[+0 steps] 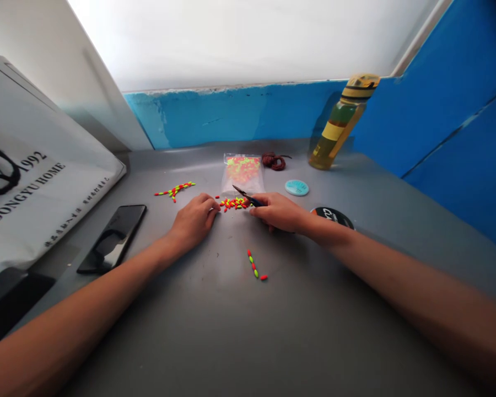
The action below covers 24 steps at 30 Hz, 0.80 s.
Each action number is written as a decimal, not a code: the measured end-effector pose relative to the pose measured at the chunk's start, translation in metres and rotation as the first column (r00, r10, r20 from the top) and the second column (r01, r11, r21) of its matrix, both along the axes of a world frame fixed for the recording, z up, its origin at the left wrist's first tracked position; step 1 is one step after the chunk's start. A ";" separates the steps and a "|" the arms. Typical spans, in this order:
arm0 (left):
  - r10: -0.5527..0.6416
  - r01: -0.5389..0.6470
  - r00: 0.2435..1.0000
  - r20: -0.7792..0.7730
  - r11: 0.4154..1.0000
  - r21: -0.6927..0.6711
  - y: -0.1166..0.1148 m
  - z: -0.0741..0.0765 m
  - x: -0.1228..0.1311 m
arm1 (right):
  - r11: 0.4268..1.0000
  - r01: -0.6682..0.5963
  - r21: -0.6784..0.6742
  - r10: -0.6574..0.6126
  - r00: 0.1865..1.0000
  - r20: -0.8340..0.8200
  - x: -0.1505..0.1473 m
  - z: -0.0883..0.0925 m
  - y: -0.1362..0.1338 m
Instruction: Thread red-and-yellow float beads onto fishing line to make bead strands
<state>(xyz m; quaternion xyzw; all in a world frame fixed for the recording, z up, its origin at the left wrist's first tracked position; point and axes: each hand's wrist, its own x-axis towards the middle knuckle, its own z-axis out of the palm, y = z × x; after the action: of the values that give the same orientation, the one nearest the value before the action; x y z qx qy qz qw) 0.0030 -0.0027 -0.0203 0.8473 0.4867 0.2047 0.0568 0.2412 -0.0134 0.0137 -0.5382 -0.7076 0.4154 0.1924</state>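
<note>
On the grey table [215, 336], the right hand [279, 212] is closed around the dark handle of a pointed tool [248, 197], whose metal tip is directed to the left and away from the person. The left hand [195, 218] rests with bent fingers at the left edge of the loose beads [231, 204]; the thumb is close to the forefinger, but I cannot tell whether they pinch a bead. These beads, red and yellow-green, lie in a small heap between the two hands, just before the clear bag [243, 173], which contains more of the same colours. Nearer to the person there is a short line of beads [253, 264] (its nearest red one is turned sideways), and a branching group of beads [176, 190] lies beyond the left hand. A brown cord bundle [274, 161] is beside the clear bag, and a light-blue disc [296, 187] lies beyond the right hand.
</note>
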 end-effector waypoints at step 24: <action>0.141 -0.066 0.941 0.309 0.969 -0.240 0.004 0.014 -0.006 | 0.999 -0.037 0.021 0.036 0.999 0.019 0.002 -0.004 0.002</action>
<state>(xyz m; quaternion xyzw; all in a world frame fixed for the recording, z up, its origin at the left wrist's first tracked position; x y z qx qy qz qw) -0.0029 0.0012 -0.0065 0.7634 0.5349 0.2869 0.2210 0.2430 -0.0112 0.0095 -0.5271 -0.7235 0.4061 0.1838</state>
